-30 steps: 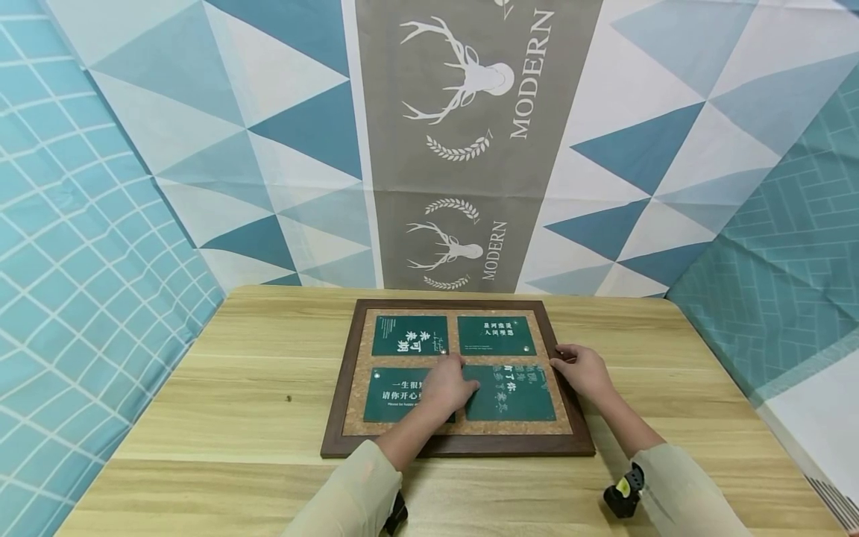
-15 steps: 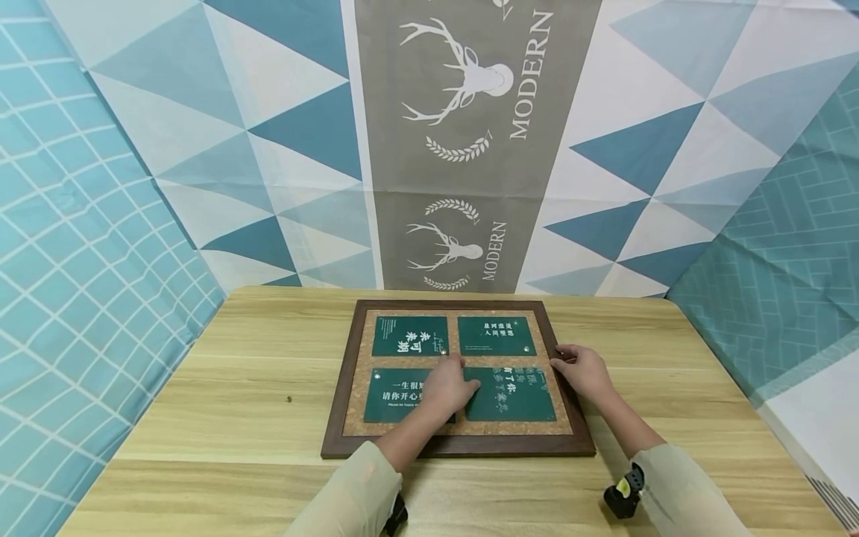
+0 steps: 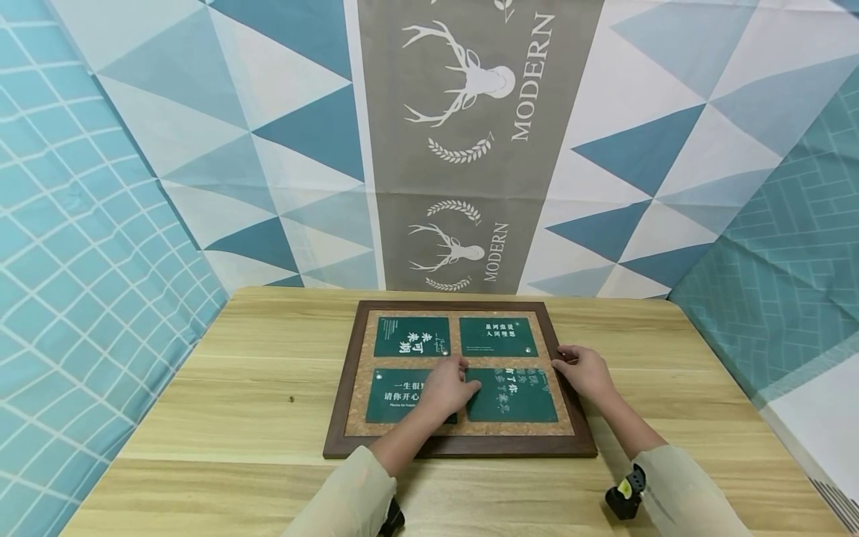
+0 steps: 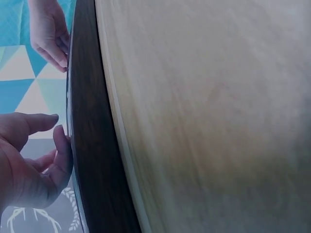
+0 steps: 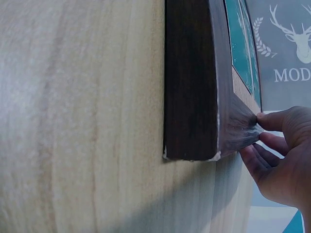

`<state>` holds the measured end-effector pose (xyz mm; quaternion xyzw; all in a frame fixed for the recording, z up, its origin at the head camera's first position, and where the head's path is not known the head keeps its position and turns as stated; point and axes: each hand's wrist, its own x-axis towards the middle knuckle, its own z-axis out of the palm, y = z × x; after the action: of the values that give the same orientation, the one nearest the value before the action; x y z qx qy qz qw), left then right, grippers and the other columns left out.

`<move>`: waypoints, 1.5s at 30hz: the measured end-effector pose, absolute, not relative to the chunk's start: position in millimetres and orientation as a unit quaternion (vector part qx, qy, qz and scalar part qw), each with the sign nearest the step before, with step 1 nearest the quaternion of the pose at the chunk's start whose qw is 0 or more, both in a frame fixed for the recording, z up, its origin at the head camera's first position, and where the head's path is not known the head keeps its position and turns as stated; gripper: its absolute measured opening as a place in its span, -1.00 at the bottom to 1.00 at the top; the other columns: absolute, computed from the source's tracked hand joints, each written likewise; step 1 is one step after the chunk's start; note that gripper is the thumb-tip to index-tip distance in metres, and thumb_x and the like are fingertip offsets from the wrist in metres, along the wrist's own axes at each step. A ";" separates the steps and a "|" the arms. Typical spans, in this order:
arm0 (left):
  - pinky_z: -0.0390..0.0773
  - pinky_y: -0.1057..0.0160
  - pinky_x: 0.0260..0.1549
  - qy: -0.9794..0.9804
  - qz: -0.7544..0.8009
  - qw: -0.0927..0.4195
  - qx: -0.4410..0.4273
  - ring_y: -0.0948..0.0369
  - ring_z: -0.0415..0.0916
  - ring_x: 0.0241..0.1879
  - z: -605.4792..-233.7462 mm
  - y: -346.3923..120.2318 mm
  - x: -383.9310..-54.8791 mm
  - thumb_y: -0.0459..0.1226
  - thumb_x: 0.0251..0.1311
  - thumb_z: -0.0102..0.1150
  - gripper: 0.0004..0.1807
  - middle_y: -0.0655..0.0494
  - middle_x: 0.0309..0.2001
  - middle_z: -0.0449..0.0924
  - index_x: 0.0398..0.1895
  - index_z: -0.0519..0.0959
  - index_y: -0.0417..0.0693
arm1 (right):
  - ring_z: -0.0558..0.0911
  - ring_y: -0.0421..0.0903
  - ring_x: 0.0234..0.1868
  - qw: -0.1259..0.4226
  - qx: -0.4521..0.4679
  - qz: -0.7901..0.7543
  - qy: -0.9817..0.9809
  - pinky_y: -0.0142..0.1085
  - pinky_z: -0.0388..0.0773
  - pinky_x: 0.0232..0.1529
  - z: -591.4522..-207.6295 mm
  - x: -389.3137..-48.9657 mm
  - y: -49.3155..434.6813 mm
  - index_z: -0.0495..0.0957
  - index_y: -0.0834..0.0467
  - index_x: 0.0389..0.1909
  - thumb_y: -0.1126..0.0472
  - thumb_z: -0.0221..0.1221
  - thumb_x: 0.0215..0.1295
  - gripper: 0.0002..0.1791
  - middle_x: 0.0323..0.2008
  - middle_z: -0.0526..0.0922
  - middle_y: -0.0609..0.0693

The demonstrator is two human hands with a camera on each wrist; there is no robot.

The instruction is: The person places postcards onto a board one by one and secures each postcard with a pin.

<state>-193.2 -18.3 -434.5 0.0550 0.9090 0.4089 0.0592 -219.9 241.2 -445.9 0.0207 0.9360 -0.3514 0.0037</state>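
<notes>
A cork board with a dark wooden frame point(image 3: 463, 447) lies flat on the table. Four-sided green cards with white lettering cover its face: upper left point(image 3: 396, 337), upper right point(image 3: 486, 338), lower left point(image 3: 391, 403) and lower right point(image 3: 526, 409). My left hand point(image 3: 444, 389) rests over the middle of the board, covering part of the lower left card. Its thumb and forefinger stand close together, bent, with nothing visible between them. At the frame's right side my right hand point(image 3: 585, 371) pinches the rail; in the right wrist view its thumb and fingers point(image 5: 272, 120) touch it.
The light wood-grain table point(image 3: 221, 418) extends around the board. Behind stands a wall covering with deer and triangle prints point(image 3: 456, 253). Small shiny pins point(image 3: 379, 377) show on card corners. Black wrist cameras point(image 3: 624, 498) sit under the sleeves.
</notes>
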 end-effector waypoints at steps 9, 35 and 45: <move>0.40 0.22 -0.42 0.880 0.467 0.058 0.065 0.20 0.38 -0.38 -430.3 -30.0 -189.6 -0.25 0.15 0.23 -0.56 0.07 -0.34 0.46 0.09 0.45 -0.24 | 0.53 0.22 0.01 0.004 0.019 -0.352 0.936 -0.08 0.58 -0.16 -446.0 -218.9 241.2 0.38 0.39 0.18 0.22 0.06 0.34 -0.54 0.03 0.51 0.36; 0.44 0.25 -0.44 0.873 0.484 0.046 0.042 0.17 0.42 -0.36 -423.6 -74.0 -178.0 -0.17 0.15 0.23 -0.53 -0.03 -0.20 0.51 0.12 0.46 -0.15 | 0.52 0.24 0.02 0.001 0.014 -0.349 0.937 -0.06 0.57 -0.14 -444.1 -218.2 240.3 0.39 0.39 0.18 0.23 0.06 0.34 -0.55 0.05 0.50 0.37; 0.43 0.28 -0.52 0.875 0.481 0.032 0.036 0.20 0.41 -0.44 -419.0 -92.8 -171.7 -0.18 0.15 0.24 -0.54 -0.04 -0.20 0.53 0.10 0.48 -0.17 | 0.52 0.24 0.01 0.003 0.016 -0.348 0.937 -0.07 0.58 -0.16 -444.5 -218.3 240.6 0.39 0.39 0.17 0.23 0.07 0.34 -0.55 0.04 0.51 0.36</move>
<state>-171.7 -92.8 -419.0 0.0361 0.8753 0.4812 0.0318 -218.3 240.6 -444.5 0.0159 0.9372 -0.3484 0.0034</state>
